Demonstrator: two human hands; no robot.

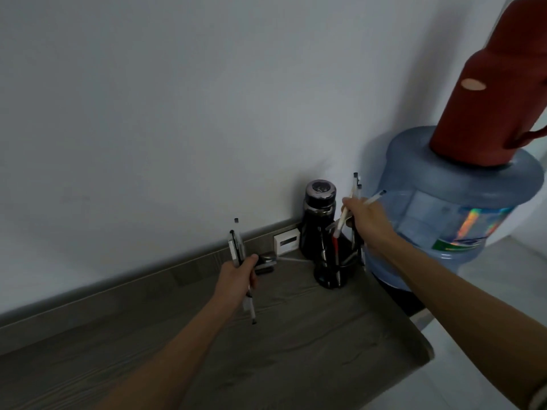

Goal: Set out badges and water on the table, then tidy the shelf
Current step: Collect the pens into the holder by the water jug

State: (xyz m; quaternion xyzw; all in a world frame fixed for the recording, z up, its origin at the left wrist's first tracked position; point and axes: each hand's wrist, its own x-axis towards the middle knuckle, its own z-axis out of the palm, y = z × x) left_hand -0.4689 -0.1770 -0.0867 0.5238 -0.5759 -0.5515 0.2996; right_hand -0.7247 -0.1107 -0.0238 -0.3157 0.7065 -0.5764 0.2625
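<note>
My left hand [236,279] grips a bunch of pens [236,247] upright above the grey wooden shelf [296,335]. My right hand [365,220] holds several more pens [355,187], their lower ends over a black pen holder [331,270] at the shelf's back right corner. A red-tipped pen [336,247] stands in the holder. Behind the holder stands a dark bottle [318,214] with a round lid.
A white socket plate [285,241] sits on the shelf's back rim, with a small dark stapler-like object [266,263] in front of it. A blue water jug [455,208] stands right of the shelf, a red thermos [491,84] on top. A white wall is behind.
</note>
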